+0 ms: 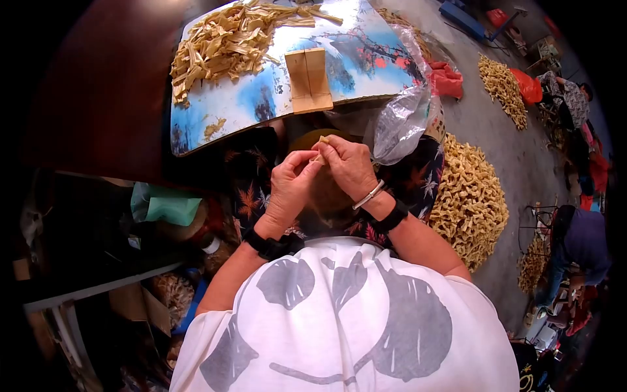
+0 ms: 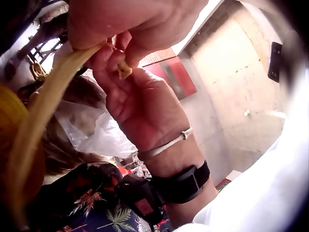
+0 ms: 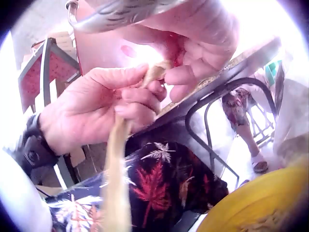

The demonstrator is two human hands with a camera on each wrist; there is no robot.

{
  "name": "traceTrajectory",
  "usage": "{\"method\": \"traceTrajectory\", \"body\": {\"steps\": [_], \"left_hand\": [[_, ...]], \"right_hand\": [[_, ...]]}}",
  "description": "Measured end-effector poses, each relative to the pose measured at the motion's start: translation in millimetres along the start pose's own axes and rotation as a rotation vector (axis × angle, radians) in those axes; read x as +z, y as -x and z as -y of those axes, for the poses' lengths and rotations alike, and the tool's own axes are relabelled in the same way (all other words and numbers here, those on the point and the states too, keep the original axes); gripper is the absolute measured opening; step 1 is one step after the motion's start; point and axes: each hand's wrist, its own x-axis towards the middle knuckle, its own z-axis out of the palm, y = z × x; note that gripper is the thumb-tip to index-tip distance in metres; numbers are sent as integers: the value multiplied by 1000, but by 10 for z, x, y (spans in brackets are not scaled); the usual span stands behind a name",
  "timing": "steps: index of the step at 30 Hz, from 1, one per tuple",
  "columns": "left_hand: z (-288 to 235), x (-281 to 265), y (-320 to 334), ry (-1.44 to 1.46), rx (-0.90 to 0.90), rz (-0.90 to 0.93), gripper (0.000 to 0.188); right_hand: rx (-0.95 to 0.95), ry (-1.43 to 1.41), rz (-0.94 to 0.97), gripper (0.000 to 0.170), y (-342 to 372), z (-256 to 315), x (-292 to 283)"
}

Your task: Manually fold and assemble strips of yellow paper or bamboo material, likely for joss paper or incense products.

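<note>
Over the lap, both hands come together fingertip to fingertip. A long, flat, pale-yellow strip passes through the left hand, which grips it between thumb and curled fingers, and its tail hangs down. The right hand, with a bangle at its wrist, pinches the folded upper end of that strip. In the left wrist view a short yellow end pokes out between the fingers. The fingers hide part of the fold.
A painted board in front bears a heap of flat strips and a small wooden stand. A yellow basin sits below the hands. Clear plastic hangs at the board's right edge. Knotted pieces are piled on the floor.
</note>
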Motion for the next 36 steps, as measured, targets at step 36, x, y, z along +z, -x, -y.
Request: {"method": "traceTrajectory", "body": {"steps": [36], "left_hand": [[-318,-410,-1743,-457,249,-170,17]], "right_hand": [[-144,147,-175,13,-1502,-183,-130]]}}
